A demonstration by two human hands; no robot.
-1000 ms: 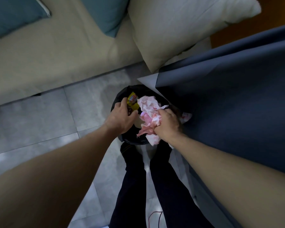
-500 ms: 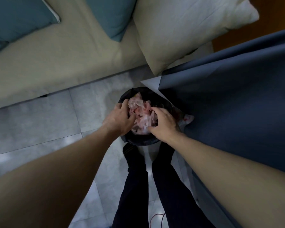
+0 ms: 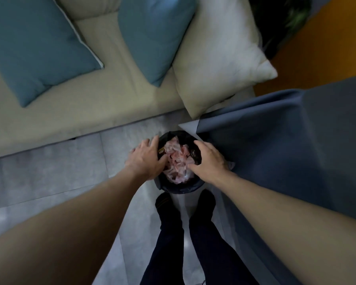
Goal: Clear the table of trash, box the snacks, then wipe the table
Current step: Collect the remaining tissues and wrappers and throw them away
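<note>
Trash, a crumpled pink-and-white wad of wrapping [image 3: 178, 161], lies in the round black-lined bin [image 3: 181, 188], squarely between my hands; left hand [image 3: 146, 159] and right hand [image 3: 209, 162] both sit splayed at the rim, holding nothing, equally near.

There are two hands, a left hand [image 3: 146, 159] and a right hand [image 3: 210, 161], one black bin [image 3: 181, 187], one crumpled pink wad [image 3: 178, 159], one sofa [image 3: 90, 112], two blue cushions [image 3: 35, 48], one cream cushion [image 3: 218, 58], one blue-draped worktop [image 3: 286, 140] and two legs [image 3: 169, 233].
</note>
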